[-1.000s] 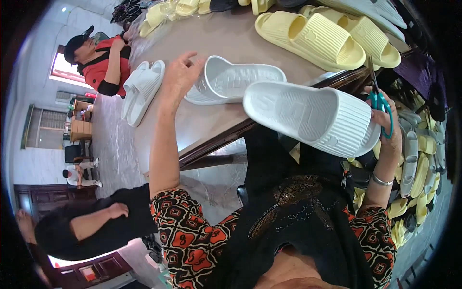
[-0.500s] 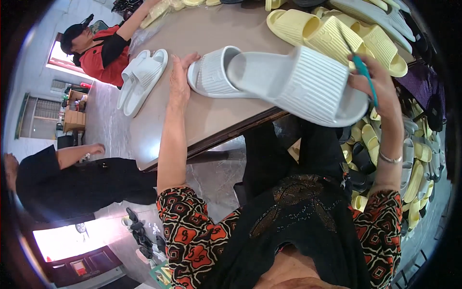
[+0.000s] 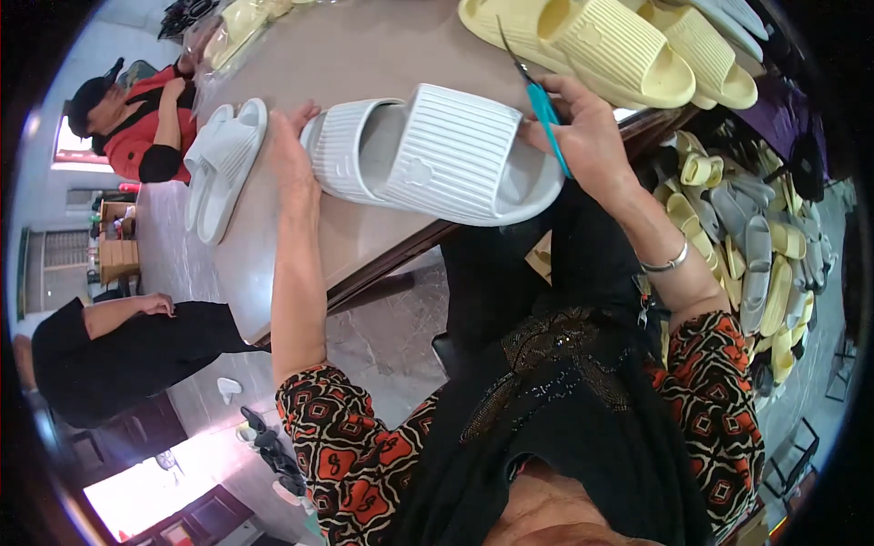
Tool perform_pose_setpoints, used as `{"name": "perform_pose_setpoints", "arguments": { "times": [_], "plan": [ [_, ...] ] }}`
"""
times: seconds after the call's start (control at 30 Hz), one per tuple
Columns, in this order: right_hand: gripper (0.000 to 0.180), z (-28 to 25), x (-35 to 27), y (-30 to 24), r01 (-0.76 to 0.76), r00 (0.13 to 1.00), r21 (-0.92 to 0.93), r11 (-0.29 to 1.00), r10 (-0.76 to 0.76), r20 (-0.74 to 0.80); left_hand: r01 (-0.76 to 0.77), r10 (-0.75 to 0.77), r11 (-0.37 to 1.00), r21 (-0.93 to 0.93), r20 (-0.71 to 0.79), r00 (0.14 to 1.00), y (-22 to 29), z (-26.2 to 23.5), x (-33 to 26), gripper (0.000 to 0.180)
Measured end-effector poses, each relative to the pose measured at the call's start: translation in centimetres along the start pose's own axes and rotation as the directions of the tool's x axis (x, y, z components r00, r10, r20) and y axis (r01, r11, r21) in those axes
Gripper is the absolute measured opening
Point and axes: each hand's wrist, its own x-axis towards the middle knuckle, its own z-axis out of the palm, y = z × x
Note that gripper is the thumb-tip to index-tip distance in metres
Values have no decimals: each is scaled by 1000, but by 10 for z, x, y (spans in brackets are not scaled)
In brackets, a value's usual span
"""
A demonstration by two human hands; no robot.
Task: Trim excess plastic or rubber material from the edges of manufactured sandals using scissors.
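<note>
Two white slide slippers with ribbed straps are fitted into each other over the table's near edge. My left hand (image 3: 296,168) is closed on the end of the left slipper (image 3: 341,150). Closed at the far end of the right slipper (image 3: 455,159), my right hand (image 3: 590,136) also keeps slim teal-handled scissors (image 3: 546,118), their dark pointed tip upward. The right slipper's sole end is tucked under the left one's strap. Beside my left hand lies another white slipper pair (image 3: 226,168), nested together.
Large yellow slippers (image 3: 619,50) lie on the table (image 3: 382,55) at the far right. A heap of yellow and grey slippers (image 3: 756,255) covers the floor to the right. One person in red (image 3: 137,150) is across the table; another in black (image 3: 137,359) is at the left.
Both hands have moved left with the slippers, and the right slipper has slid further into the left one. The person in red has drawn an arm in.
</note>
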Motion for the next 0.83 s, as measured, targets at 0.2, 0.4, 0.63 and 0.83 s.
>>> {"name": "perform_pose_setpoints", "arguments": {
  "times": [0.2,0.4,0.63,0.83],
  "plan": [
    [42,-2,7,7,19,1000,47,999,-18,-4,22,-24,996,-81,-25,999,2,5,8,63],
    [39,-6,5,0,-76,977,71,995,60,206,15,-16,1000,-11,-21,1000,0,-17,15,47],
    [40,-22,-19,-18,-404,809,190,895,253,531,32,-32,999,12,49,998,12,-7,-12,34],
    [49,-18,-13,1,-402,885,477,781,197,422,271,-234,917,-291,158,959,18,-8,-9,38]
  ]
}}
